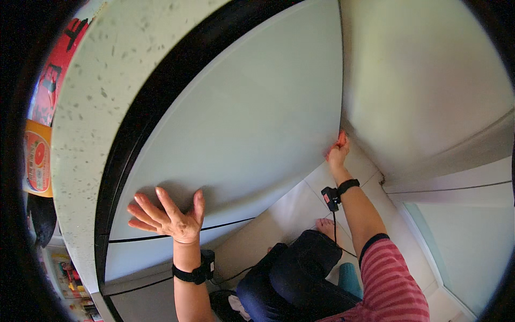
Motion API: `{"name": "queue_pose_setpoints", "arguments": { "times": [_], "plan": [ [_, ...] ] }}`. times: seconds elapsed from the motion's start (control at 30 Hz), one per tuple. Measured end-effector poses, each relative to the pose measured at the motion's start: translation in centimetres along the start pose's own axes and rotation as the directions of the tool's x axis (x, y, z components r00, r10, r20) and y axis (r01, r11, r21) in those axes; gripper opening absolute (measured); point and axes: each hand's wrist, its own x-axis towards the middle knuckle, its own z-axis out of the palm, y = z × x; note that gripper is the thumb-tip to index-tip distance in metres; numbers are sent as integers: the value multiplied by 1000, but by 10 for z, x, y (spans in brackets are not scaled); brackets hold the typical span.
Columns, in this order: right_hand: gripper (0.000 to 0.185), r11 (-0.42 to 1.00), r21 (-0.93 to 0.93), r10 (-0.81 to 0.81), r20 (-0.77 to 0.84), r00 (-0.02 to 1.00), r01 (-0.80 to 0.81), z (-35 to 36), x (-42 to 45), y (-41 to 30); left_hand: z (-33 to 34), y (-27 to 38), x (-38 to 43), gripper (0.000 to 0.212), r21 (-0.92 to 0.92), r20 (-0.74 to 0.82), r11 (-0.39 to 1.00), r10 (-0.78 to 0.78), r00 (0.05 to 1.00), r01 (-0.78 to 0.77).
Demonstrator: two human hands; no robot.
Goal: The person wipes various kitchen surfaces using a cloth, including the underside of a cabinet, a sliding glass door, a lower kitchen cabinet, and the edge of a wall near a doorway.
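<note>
A large pale cabinet door panel (257,108) fills the middle of the view, under a black edge strip. My left hand (177,221) rests with spread fingers near the panel's lower left, just above a dark seam, and holds nothing. Down at the panel's far right corner, my right hand (339,153) grips a reddish-pink cloth (342,139), which touches or lies very close to the panel's edge. Most of the cloth is hidden by my fingers. Each wrist wears a black strap with a small cabled device.
A speckled countertop (92,104) curves along the left, bearing an orange package (39,161) and a red item with black writing (56,72). Another pale wall-like panel (426,80) stands at right. Tiled floor (297,205) lies below, with a teal cylindrical object (350,277) beside my legs.
</note>
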Motion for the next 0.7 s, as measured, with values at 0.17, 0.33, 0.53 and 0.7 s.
{"name": "queue_pose_setpoints", "arguments": {
  "times": [0.17,0.33,0.53,0.7],
  "plan": [
    [26,841,122,540,-118,833,-528,24,-43,-26,-7,-9,-18,78,13,62,1000,3,998,-4],
    [17,864,141,394,411,822,-484,22,-82,-31,2,0,-2,75,-28,12,999,-30,999,31],
    [15,29,100,638,764,95,-995,83,-203,-26,8,2,-6,75,-46,50,998,-44,998,47],
    [8,282,278,515,763,390,-918,59,-171,45,7,-6,-16,75,-48,59,998,-34,998,37]
  ]
}}
